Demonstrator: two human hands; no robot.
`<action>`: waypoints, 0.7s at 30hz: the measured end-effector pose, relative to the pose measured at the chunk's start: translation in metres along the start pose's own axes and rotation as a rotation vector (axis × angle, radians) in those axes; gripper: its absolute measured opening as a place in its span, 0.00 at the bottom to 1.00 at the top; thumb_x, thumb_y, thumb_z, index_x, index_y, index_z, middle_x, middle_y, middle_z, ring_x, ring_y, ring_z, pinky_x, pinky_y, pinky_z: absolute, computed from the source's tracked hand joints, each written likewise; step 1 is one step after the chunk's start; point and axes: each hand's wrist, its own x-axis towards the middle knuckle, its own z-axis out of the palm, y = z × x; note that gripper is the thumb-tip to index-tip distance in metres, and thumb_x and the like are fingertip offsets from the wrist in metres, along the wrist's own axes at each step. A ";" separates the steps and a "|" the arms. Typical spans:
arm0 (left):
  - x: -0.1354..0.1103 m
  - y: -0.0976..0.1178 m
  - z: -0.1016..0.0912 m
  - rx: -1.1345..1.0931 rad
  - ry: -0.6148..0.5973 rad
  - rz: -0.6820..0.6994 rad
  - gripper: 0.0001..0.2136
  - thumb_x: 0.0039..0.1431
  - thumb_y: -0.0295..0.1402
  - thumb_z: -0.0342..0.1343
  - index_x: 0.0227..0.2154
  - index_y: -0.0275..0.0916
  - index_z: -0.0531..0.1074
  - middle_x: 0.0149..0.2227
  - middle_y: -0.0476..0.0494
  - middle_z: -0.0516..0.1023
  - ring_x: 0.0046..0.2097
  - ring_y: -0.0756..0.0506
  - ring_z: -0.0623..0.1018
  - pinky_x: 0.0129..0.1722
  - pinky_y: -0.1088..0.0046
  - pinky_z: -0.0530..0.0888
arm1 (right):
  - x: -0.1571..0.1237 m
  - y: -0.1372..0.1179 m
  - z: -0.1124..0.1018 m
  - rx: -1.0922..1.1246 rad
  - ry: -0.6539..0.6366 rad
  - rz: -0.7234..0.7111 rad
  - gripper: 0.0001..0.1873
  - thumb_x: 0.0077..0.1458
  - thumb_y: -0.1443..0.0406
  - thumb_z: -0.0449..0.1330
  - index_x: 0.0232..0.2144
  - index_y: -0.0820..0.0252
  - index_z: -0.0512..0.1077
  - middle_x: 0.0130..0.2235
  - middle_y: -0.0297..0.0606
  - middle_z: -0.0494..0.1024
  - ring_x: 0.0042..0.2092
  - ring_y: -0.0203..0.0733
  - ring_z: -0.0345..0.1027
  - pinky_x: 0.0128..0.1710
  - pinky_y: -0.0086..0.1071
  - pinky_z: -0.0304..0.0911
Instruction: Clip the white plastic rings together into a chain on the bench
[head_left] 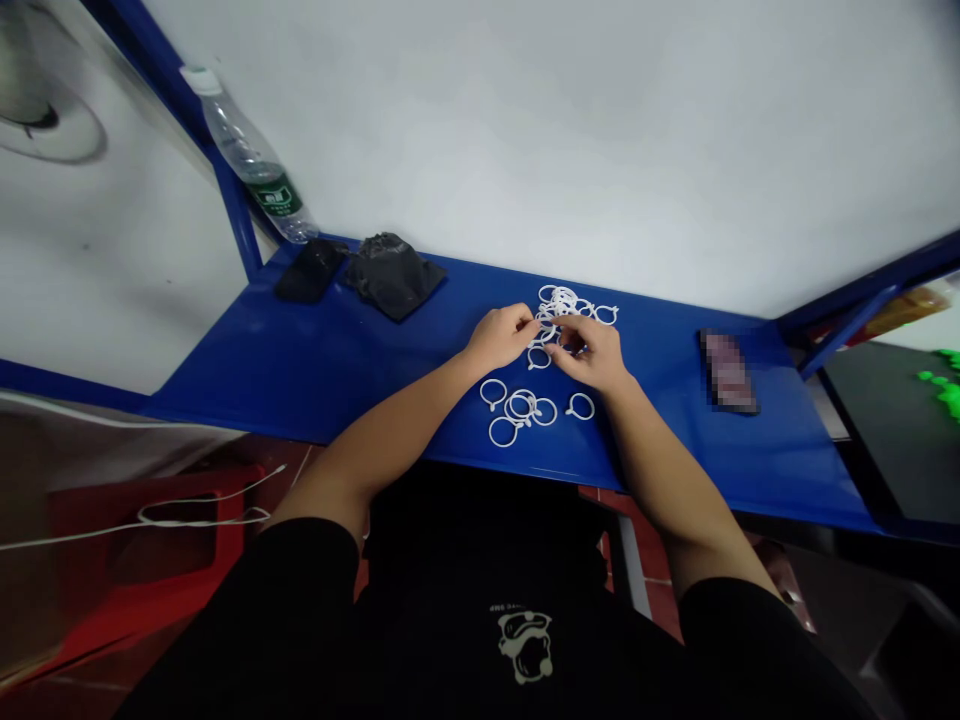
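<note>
1. I see the left hand [501,338] on the blue table [315,370], its fingers bent and pinched on a white ring [545,333] at the near edge of the heap
2. The right hand [594,352] is just beside it, fingers curled over the same ring from the other side, so the two hands meet there; which fingers really grip it I cannot tell, it is too small
3. The heap of white rings [564,302] lies just behind the hands, near the wall, and the rings there overlap each other
4. A second group of loose rings [523,408] lies flat on the table in front of the hands, between the two wrists and near the front edge; some of them touch, one ring [580,405] lies a little apart on the right
5. To the left, well apart from the hands, I see a black pouch [391,274] and a flat dark object [309,270] beside it
6. A clear plastic bottle [251,155] leans against the blue frame in the left corner
7. To the right of the hands a blurred flat object [726,372] lies on the table
</note>
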 end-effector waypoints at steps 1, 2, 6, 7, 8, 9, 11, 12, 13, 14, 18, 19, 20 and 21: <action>0.001 -0.001 0.001 -0.027 0.007 -0.031 0.12 0.73 0.34 0.59 0.30 0.41 0.73 0.29 0.48 0.79 0.32 0.46 0.76 0.35 0.68 0.68 | 0.000 -0.004 0.000 -0.022 -0.023 -0.027 0.25 0.68 0.43 0.63 0.52 0.53 0.82 0.34 0.37 0.85 0.29 0.42 0.75 0.34 0.38 0.72; 0.002 -0.001 0.001 -0.050 0.010 -0.058 0.12 0.71 0.33 0.59 0.28 0.41 0.72 0.28 0.48 0.79 0.32 0.46 0.75 0.35 0.68 0.67 | 0.000 -0.007 0.001 -0.044 -0.052 -0.049 0.25 0.67 0.42 0.64 0.52 0.52 0.82 0.33 0.36 0.85 0.30 0.42 0.75 0.35 0.37 0.72; 0.004 0.001 0.000 -0.132 -0.018 -0.119 0.14 0.66 0.29 0.59 0.23 0.41 0.68 0.25 0.49 0.77 0.31 0.47 0.74 0.34 0.69 0.68 | 0.002 -0.015 0.004 -0.089 -0.152 -0.067 0.19 0.71 0.46 0.61 0.44 0.52 0.82 0.31 0.35 0.83 0.32 0.42 0.76 0.34 0.36 0.68; 0.003 0.001 0.000 -0.152 -0.030 -0.128 0.14 0.65 0.28 0.58 0.22 0.42 0.68 0.24 0.49 0.77 0.30 0.47 0.74 0.34 0.69 0.68 | 0.002 -0.015 0.005 -0.082 -0.159 -0.056 0.18 0.71 0.48 0.60 0.42 0.52 0.81 0.30 0.35 0.83 0.31 0.41 0.75 0.34 0.36 0.67; 0.003 0.002 -0.001 -0.170 -0.037 -0.135 0.14 0.65 0.29 0.58 0.22 0.42 0.68 0.24 0.50 0.76 0.30 0.47 0.74 0.34 0.68 0.68 | 0.002 -0.015 0.006 -0.067 -0.163 -0.044 0.17 0.71 0.49 0.60 0.40 0.53 0.81 0.30 0.35 0.82 0.30 0.41 0.74 0.33 0.36 0.66; 0.003 0.002 -0.001 -0.182 -0.039 -0.140 0.15 0.65 0.29 0.57 0.21 0.42 0.67 0.23 0.50 0.76 0.29 0.47 0.74 0.34 0.68 0.68 | 0.002 -0.015 0.006 -0.047 -0.169 -0.034 0.17 0.71 0.50 0.60 0.39 0.53 0.80 0.30 0.34 0.82 0.30 0.41 0.74 0.33 0.36 0.65; 0.003 0.002 -0.001 -0.189 -0.019 -0.139 0.15 0.64 0.29 0.58 0.21 0.42 0.67 0.22 0.51 0.75 0.28 0.47 0.73 0.33 0.69 0.68 | 0.003 -0.014 0.008 -0.002 -0.192 -0.020 0.15 0.69 0.51 0.61 0.37 0.53 0.78 0.29 0.34 0.81 0.29 0.40 0.73 0.33 0.36 0.65; 0.003 0.001 -0.001 -0.187 -0.004 -0.133 0.15 0.64 0.28 0.58 0.21 0.42 0.66 0.22 0.51 0.75 0.28 0.47 0.73 0.33 0.69 0.68 | 0.003 -0.014 0.008 0.016 -0.206 -0.012 0.15 0.68 0.51 0.62 0.36 0.53 0.77 0.29 0.34 0.81 0.29 0.41 0.73 0.34 0.36 0.64; 0.003 0.001 0.000 -0.187 0.011 -0.126 0.15 0.63 0.28 0.58 0.21 0.42 0.66 0.22 0.51 0.74 0.29 0.48 0.73 0.33 0.69 0.68 | 0.003 -0.013 0.009 0.028 -0.213 -0.005 0.15 0.67 0.51 0.62 0.35 0.53 0.76 0.29 0.34 0.80 0.30 0.41 0.72 0.34 0.36 0.64; 0.003 0.001 0.001 -0.194 0.021 -0.121 0.14 0.63 0.28 0.59 0.21 0.42 0.66 0.22 0.51 0.74 0.29 0.48 0.73 0.32 0.70 0.68 | 0.003 -0.013 0.010 0.033 -0.211 0.003 0.14 0.66 0.51 0.62 0.34 0.53 0.75 0.30 0.34 0.80 0.30 0.41 0.72 0.34 0.36 0.64; 0.004 0.002 0.002 -0.306 0.000 -0.121 0.15 0.66 0.30 0.60 0.23 0.41 0.67 0.22 0.52 0.75 0.27 0.49 0.74 0.31 0.72 0.69 | 0.002 -0.008 0.013 0.023 -0.140 0.012 0.12 0.62 0.53 0.64 0.34 0.53 0.73 0.32 0.35 0.78 0.32 0.42 0.69 0.35 0.37 0.63; 0.004 0.003 0.002 -0.348 -0.019 -0.125 0.15 0.68 0.31 0.61 0.24 0.41 0.68 0.22 0.52 0.76 0.26 0.50 0.74 0.30 0.73 0.69 | 0.002 -0.007 0.014 0.018 -0.125 0.012 0.11 0.60 0.53 0.64 0.34 0.53 0.72 0.32 0.35 0.78 0.32 0.42 0.68 0.36 0.38 0.63; 0.004 0.004 0.002 -0.389 -0.042 -0.130 0.15 0.69 0.33 0.61 0.24 0.41 0.69 0.22 0.52 0.76 0.25 0.51 0.73 0.29 0.74 0.69 | 0.002 -0.006 0.014 0.015 -0.115 0.013 0.11 0.59 0.54 0.64 0.34 0.53 0.71 0.32 0.35 0.77 0.32 0.42 0.68 0.36 0.38 0.63; 0.005 0.004 0.002 -0.426 -0.063 -0.135 0.15 0.70 0.33 0.62 0.25 0.40 0.69 0.22 0.52 0.76 0.23 0.52 0.72 0.28 0.74 0.68 | 0.002 -0.005 0.015 0.013 -0.107 0.013 0.10 0.59 0.55 0.64 0.34 0.53 0.71 0.33 0.35 0.76 0.32 0.42 0.67 0.36 0.38 0.63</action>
